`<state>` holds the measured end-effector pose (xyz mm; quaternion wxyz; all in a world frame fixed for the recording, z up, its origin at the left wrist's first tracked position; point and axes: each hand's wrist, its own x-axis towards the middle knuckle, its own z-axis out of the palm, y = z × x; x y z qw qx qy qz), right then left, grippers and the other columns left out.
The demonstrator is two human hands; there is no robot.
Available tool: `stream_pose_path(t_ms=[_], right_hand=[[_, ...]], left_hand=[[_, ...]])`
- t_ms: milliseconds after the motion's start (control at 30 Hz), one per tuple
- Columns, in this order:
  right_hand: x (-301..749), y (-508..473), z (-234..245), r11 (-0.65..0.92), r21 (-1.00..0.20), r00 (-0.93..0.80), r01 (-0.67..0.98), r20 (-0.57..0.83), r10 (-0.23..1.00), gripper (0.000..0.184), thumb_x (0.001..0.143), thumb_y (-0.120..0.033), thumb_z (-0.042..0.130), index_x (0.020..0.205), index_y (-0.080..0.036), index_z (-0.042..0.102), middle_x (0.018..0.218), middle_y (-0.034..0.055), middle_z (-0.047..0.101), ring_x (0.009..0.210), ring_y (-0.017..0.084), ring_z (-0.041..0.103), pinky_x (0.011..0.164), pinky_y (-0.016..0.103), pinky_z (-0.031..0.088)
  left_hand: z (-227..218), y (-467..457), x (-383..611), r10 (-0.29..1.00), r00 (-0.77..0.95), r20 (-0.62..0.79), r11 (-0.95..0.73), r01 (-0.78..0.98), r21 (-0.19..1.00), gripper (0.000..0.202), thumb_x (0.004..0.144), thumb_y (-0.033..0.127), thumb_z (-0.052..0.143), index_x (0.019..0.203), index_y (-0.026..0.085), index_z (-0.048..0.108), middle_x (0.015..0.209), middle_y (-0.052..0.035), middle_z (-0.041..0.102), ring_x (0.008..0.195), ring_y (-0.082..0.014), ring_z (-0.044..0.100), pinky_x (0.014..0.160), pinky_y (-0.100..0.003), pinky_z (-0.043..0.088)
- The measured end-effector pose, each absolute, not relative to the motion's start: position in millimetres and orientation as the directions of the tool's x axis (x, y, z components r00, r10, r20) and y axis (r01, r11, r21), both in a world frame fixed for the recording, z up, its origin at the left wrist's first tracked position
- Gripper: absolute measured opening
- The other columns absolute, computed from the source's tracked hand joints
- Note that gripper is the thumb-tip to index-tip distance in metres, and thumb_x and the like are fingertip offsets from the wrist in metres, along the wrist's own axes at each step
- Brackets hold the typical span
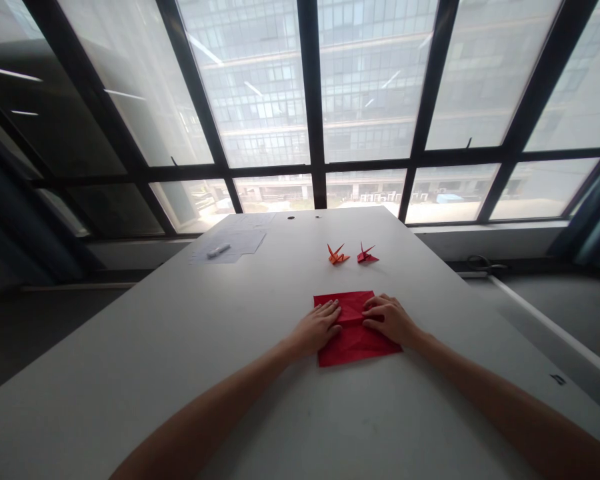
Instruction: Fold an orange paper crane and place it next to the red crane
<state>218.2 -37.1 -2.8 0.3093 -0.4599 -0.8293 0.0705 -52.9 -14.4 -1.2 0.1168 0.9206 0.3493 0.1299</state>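
A creased square of red origami paper point(357, 343) lies spread on the white table, a fold line running across its middle. My left hand point(316, 327) rests flat on the paper's left side, fingers stretched out. On the right side lies my right hand point(391, 321), its fingers apart and slightly bent, the tips touching the paper near the crease. Beyond the sheet stand two folded paper cranes, an orange one point(337, 255) and a red one point(367, 255).
White paper sheets point(247, 241) lie at the far left of the table point(190, 347), with a whitish marker-like object point(219, 251) on them. Round cable holes point(291, 218) are near the far edge. A small dark mark point(558, 379) shows at the right. Large windows stand behind.
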Motion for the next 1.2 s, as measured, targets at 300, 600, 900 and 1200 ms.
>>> stream_pose_path(t_ms=[300, 600, 900, 1200], right_hand=[[217, -35, -4, 0.614, -0.487, -0.359, 0.621, 0.519, 0.775, 0.017, 0.089, -0.033, 0.065, 0.08, -0.026, 0.078, 0.095, 0.0043, 0.074, 0.093, 0.022, 0.064, 0.09, 0.038, 0.047], [207, -37, 4, 0.569, -0.663, -0.198, 0.486, 0.551, 0.811, 0.02, 0.09, -0.034, 0.063, 0.08, -0.023, 0.076, 0.088, 0.0069, 0.074, 0.082, 0.022, 0.067, 0.079, 0.035, 0.052], [199, -37, 0, 0.464, -0.782, -0.062, 0.417, 0.485, 0.873, 0.027, 0.086, -0.04, 0.062, 0.075, -0.02, 0.074, 0.079, 0.0077, 0.074, 0.072, 0.022, 0.066, 0.067, 0.034, 0.052], [201, -38, 4, 0.499, -0.755, -0.045, 0.427, 0.533, 0.845, 0.02, 0.085, -0.035, 0.063, 0.092, -0.021, 0.074, 0.096, 0.0094, 0.074, 0.089, 0.025, 0.068, 0.082, 0.04, 0.055]], left_hand=[[7, -13, -52, 0.659, 0.695, 0.289, -0.745, 0.548, 0.381, 0.038, 0.098, 0.038, 0.049, 0.132, 0.028, 0.061, 0.142, -0.0042, 0.055, 0.134, -0.0239, 0.048, 0.115, -0.042, 0.036], [23, -20, -49, 0.769, 0.486, 0.415, -0.639, 0.612, 0.466, 0.03, 0.098, 0.031, 0.045, 0.123, 0.028, 0.062, 0.116, -0.0022, 0.069, 0.101, -0.0195, 0.065, 0.092, -0.031, 0.05], [26, -17, -50, 0.662, 0.537, 0.522, -0.719, 0.651, 0.243, 0.024, 0.099, 0.022, 0.043, 0.096, 0.025, 0.067, 0.108, -0.0046, 0.071, 0.098, -0.0199, 0.064, 0.092, -0.035, 0.045], [22, -14, -50, 0.69, 0.295, 0.661, -0.675, 0.593, 0.439, 0.018, 0.096, 0.032, 0.05, 0.102, 0.024, 0.066, 0.097, -0.0037, 0.073, 0.089, -0.0183, 0.068, 0.085, -0.031, 0.051]])
